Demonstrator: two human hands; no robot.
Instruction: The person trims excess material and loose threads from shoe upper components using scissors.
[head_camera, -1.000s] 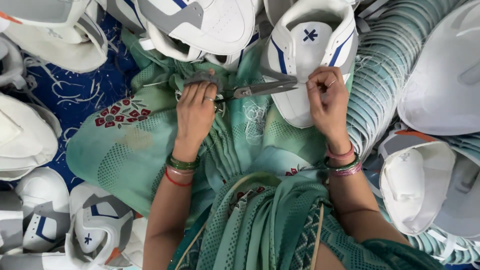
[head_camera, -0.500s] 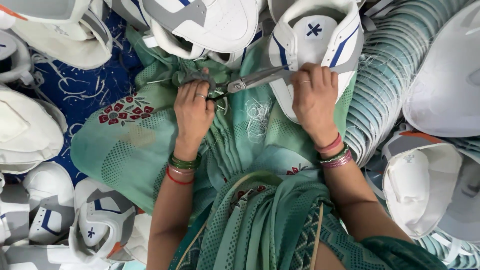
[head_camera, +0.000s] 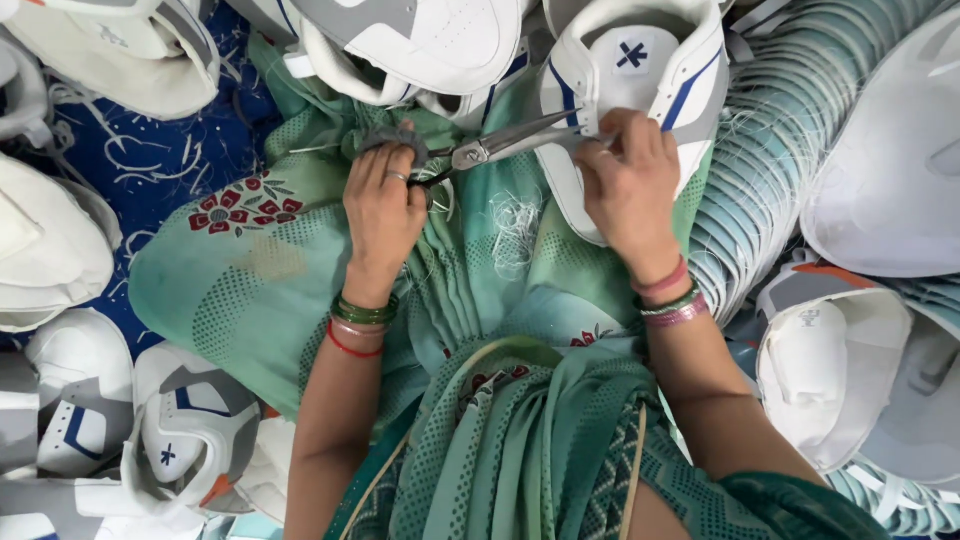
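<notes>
Two hands: left hand grips scissors, right hand pinches shoe upper.

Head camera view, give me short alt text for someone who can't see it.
A person's left hand works a pair of scissors at the edge of a white and blue shoe upper, which the right hand steadies on a green cloth over the lap. More shoe uppers lie all around.

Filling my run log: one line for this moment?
left hand: grips scissors | right hand: holds white shoe upper | blade tips at upper's edge
</notes>
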